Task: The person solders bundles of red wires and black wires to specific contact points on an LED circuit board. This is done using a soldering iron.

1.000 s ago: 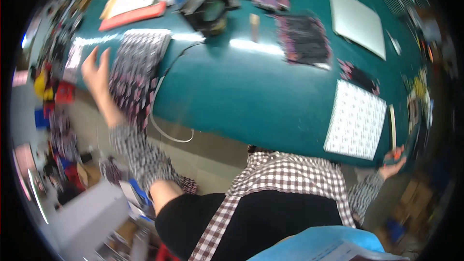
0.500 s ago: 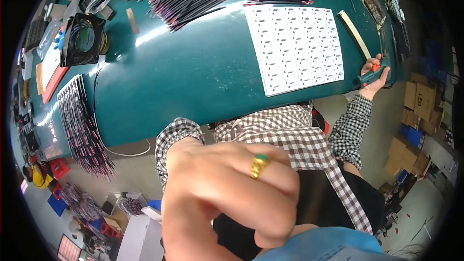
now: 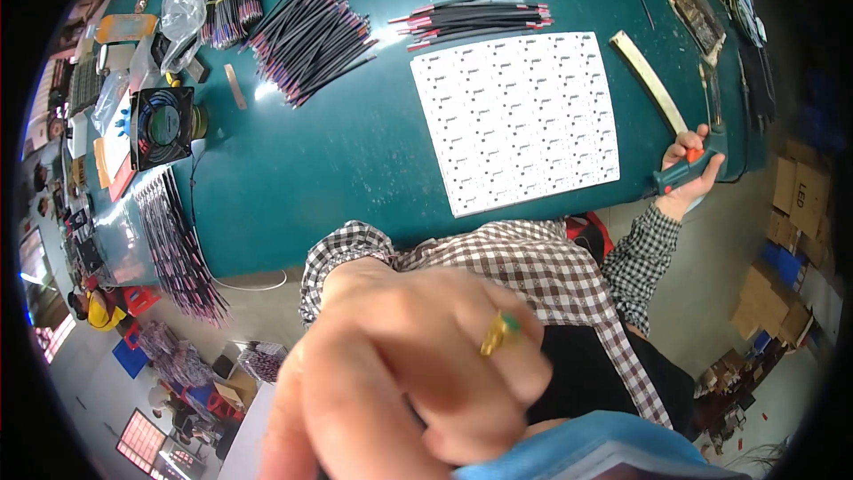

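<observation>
My left hand (image 3: pixel 426 347) is raised close up in the lower middle, blurred, with a gold ring (image 3: pixel 499 333) with a green stone. Several of its fingers curl inward; the thumb and forefinger run off the lower edge, so what they touch is hidden. At the table's right edge my right hand (image 3: pixel 697 180) is closed around a green glue gun (image 3: pixel 682 174) with an orange trigger. Left of it lies a white sheet (image 3: pixel 520 124) printed with rows of small marks. Beyond the sheet is a row of black sleeved wires (image 3: pixel 480 18) with reddish ends.
A larger pile of black wires (image 3: pixel 311 40) and a black fan (image 3: pixel 162 128) are on the green table (image 3: pixel 311 169). More wires (image 3: pixel 182 249) hang over the near left edge. A pale strip (image 3: pixel 649 80) lies by the glue gun. Cardboard boxes (image 3: pixel 809 200) stand at right.
The view has shifted, so more of the far table shows. My left hand has moved lower, its thumb and forefinger now reaching off the lower edge. My right hand keeps its hold on the glue gun.
</observation>
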Tool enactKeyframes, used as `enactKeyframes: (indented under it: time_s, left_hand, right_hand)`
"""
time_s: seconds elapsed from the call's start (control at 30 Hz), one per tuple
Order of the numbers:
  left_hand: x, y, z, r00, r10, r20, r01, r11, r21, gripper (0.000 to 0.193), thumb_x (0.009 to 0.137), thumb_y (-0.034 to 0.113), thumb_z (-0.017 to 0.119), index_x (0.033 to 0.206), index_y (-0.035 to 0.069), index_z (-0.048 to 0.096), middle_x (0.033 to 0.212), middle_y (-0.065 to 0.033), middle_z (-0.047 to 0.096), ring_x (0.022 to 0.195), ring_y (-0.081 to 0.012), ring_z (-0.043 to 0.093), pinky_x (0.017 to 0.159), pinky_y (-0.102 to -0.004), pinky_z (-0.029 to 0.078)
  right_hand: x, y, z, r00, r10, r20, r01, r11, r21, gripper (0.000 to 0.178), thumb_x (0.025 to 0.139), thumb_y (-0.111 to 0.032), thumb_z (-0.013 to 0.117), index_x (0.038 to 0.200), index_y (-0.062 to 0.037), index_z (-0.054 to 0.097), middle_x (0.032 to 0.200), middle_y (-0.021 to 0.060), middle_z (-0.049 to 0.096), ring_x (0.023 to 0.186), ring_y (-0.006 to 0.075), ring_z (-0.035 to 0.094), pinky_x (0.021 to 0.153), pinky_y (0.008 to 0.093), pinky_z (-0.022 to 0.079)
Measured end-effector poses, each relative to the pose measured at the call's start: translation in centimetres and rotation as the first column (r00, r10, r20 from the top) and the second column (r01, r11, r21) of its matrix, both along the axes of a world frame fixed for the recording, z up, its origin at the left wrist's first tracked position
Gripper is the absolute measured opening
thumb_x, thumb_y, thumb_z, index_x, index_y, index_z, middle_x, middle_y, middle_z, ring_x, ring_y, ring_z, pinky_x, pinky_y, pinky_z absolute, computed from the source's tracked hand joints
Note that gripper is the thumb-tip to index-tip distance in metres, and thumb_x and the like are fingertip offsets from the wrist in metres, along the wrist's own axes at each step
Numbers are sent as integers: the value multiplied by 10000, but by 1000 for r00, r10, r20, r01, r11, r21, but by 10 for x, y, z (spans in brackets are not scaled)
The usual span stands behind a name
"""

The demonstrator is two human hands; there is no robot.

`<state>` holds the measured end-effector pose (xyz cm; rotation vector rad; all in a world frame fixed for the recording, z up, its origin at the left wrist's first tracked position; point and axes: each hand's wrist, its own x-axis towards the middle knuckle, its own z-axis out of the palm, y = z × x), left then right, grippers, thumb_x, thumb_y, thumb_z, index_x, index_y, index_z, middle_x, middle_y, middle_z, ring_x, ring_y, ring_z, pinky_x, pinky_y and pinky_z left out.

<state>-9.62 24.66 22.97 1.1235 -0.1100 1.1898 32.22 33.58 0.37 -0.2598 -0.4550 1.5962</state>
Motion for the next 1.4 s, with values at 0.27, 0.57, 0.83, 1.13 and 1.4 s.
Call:
enactKeyframes:
  time_s: [0.27,0.57,0.83,1.13,1.4]
  left_hand:
    - [7,62,7,945,322,61,-287,903,-318,264,908,336,649,1014,96,629,951,-151,631,685,-198,587,559,-299,416]
    - [-52,71,-9,938,346,6,-345,932,115,460,977,353,545,1034,-92,646,1048,-283,605,792,-325,643,640,-388,521]
    - [-253,126,-153,-518,632,-576,-434,386,814,328,801,100,679,1112,12,621,1112,-154,643,1038,-331,608,887,-381,490]
    - [-361,117,-211,-479,684,-550,-310,454,835,285,758,58,651,1032,6,588,973,-166,588,958,-358,568,840,-419,471]
    - [-342,89,-211,-425,743,-517,-672,124,730,192,962,119,552,1091,-16,507,929,-178,595,866,-337,602,775,-382,481]
  right_hand:
    - [-32,42,19,999,35,-20,-35,999,16,589,906,-347,658,1304,27,439,969,72,509,962,185,507,821,333,511]
    - [-75,46,22,999,39,13,-39,999,29,571,919,-356,639,1298,25,446,1004,93,524,973,194,534,809,329,529]
    - [-107,-4,61,959,-63,277,75,997,-32,534,976,-379,529,1308,26,427,1032,93,524,939,214,530,755,312,518]
    - [-218,-56,42,836,-224,501,250,968,16,579,959,-420,545,1296,40,445,995,74,543,908,195,535,740,293,515]
    - [-133,-72,141,580,-310,754,322,937,137,591,978,-390,512,1357,49,403,1065,83,539,972,193,537,774,286,494]
